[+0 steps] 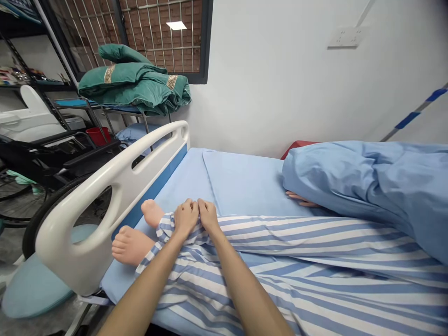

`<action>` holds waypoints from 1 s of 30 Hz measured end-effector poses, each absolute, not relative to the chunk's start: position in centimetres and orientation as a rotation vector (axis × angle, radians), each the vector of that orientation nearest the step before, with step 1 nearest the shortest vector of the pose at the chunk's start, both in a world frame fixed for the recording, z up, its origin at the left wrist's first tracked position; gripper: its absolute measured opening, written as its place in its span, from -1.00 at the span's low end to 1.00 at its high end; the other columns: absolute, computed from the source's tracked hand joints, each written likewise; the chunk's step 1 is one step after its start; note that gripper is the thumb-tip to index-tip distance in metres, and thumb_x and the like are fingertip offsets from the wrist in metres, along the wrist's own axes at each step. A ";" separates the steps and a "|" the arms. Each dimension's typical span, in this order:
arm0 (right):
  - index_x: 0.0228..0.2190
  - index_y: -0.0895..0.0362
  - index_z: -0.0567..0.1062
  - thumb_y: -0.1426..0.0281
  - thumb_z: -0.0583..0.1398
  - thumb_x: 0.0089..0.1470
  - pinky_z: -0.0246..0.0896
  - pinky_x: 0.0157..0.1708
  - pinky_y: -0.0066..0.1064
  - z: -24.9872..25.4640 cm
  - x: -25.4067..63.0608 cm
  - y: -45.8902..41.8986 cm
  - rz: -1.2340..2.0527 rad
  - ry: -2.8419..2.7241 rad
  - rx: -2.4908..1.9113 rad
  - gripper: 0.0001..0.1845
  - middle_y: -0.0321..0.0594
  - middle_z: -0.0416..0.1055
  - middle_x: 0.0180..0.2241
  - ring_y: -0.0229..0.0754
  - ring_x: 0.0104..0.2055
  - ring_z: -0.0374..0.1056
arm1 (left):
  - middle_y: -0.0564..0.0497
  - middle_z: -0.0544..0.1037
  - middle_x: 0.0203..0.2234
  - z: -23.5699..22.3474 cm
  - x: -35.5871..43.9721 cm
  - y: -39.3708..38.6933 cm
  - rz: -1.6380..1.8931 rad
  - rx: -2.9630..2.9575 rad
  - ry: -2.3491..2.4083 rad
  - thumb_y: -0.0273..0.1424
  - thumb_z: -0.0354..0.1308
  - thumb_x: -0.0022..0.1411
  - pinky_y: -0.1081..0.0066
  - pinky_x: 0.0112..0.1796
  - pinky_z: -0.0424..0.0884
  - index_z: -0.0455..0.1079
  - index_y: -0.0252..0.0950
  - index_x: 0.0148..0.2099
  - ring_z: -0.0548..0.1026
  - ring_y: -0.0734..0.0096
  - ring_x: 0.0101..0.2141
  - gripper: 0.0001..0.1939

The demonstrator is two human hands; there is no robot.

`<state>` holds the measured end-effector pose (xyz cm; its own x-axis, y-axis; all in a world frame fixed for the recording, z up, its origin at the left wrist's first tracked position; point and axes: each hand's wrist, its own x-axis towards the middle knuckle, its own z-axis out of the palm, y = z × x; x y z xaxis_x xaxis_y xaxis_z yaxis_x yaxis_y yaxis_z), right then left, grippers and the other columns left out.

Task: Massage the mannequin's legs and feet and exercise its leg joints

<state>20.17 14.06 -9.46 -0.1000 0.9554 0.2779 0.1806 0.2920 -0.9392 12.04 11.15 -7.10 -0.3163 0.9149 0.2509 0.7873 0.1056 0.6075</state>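
In the head view, the person's bare left hand (186,217) and bare right hand (208,215) sit side by side, knuckles just about touching, on the lower part of the far leg of blue-and-white striped cloth trousers (266,233). The fingers of both hands are curled closed around folds of this cloth, which bunches beneath them.

The trousers lie lengthwise on a light blue bed sheet (245,177), their cuffs toward the left. Two smooth, plastic-looking bare feet stick out of the cuffs, the near foot (133,245) with its toes clearly showing and the far foot (152,212) just behind it. Beside them stands a white plastic bed end board with a blue strip (119,186).

At the right, rumpled plain blue cloth (360,182) covers the upper end of the trousers, and a few fingertips (303,200) show under its edge. Beyond the end board, a black wheelchair (35,163) stands at the left, near a small red bucket (98,135). A folded green padded bundle (135,79) rests below a barred window (154,28).
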 end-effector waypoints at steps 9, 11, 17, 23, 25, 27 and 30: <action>-0.70 0.13 0.14 0.18 -0.01 0.03 -0.08 -0.59 -0.51 -9.6 20.4 14.5 1.113 -1.328 -1.008 -0.61 -0.41 0.01 -0.69 -0.36 -0.59 -0.04 | 0.04 0.37 -0.66 -9.4 13.8 12.4 1.355 1.573 1.920 -0.26 -0.20 0.19 0.49 -0.48 0.11 0.23 -0.28 -0.59 0.26 0.50 -0.57 -0.61; -0.71 0.13 0.15 0.20 -0.03 0.04 -0.07 -0.58 -0.51 -9.2 20.5 14.4 1.053 -1.387 -1.069 -0.60 -0.40 0.04 -0.70 -0.35 -0.59 -0.02 | 0.02 0.39 -0.65 -9.5 13.6 12.2 1.307 1.617 1.929 -0.27 -0.22 0.20 0.48 -0.47 0.11 0.23 -0.28 -0.59 0.27 0.50 -0.56 -0.60; -0.72 0.14 0.26 0.27 -0.04 0.09 -0.15 -0.55 -0.47 -6.2 22.3 13.8 0.631 -1.855 -1.293 -0.58 -0.34 0.18 -0.70 -0.34 -0.60 0.03 | 0.06 0.37 -0.65 -9.2 12.8 11.9 1.126 1.764 1.843 -0.25 -0.19 0.19 0.49 -0.47 0.09 0.23 -0.30 -0.56 0.24 0.52 -0.56 -0.62; -0.67 0.14 0.33 0.26 -0.06 0.14 -0.16 -0.52 -0.46 -7.2 23.6 13.4 0.532 -1.960 -1.355 -0.57 -0.31 0.25 -0.65 -0.33 -0.57 0.06 | 0.16 0.15 -0.73 -9.1 11.9 11.3 1.102 1.834 1.799 -0.24 -0.18 0.17 0.51 -0.50 0.05 0.10 -0.29 -0.64 0.14 0.57 -0.60 -0.61; -0.67 0.14 0.32 0.25 -0.07 0.14 -0.16 -0.52 -0.47 -8.2 23.6 13.4 0.565 -1.931 -1.352 -0.56 -0.32 0.24 -0.66 -0.33 -0.56 0.06 | 0.17 0.10 -0.74 -9.0 11.6 11.2 1.074 1.879 1.783 -0.24 -0.16 0.16 0.51 -0.51 0.04 0.06 -0.29 -0.65 0.11 0.58 -0.61 -0.61; -0.67 0.14 0.29 0.24 -0.08 0.15 -0.15 -0.52 -0.48 -8.8 23.5 13.5 0.612 -1.886 -1.307 -0.55 -0.35 0.20 -0.67 -0.34 -0.56 0.06 | 0.18 0.09 -0.74 -8.8 11.5 11.2 1.049 1.905 1.762 -0.24 -0.15 0.16 0.50 -0.51 0.03 0.04 -0.29 -0.65 0.10 0.59 -0.61 -0.61; -0.69 0.14 0.24 0.22 -0.09 0.14 -0.13 -0.53 -0.50 -8.9 23.5 13.7 0.678 -1.771 -1.250 -0.54 -0.38 0.14 -0.68 -0.35 -0.57 0.03 | 0.17 0.07 -0.75 -7.9 11.8 11.7 1.094 1.853 1.772 -0.22 -0.12 0.14 0.50 -0.52 0.03 0.03 -0.28 -0.66 0.10 0.58 -0.62 -0.61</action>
<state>23.52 13.68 -8.86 -0.1463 0.9339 0.3263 0.4774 0.3556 -0.8035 11.84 11.65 -7.87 -0.0818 0.9550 0.2852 0.6830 -0.1547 0.7138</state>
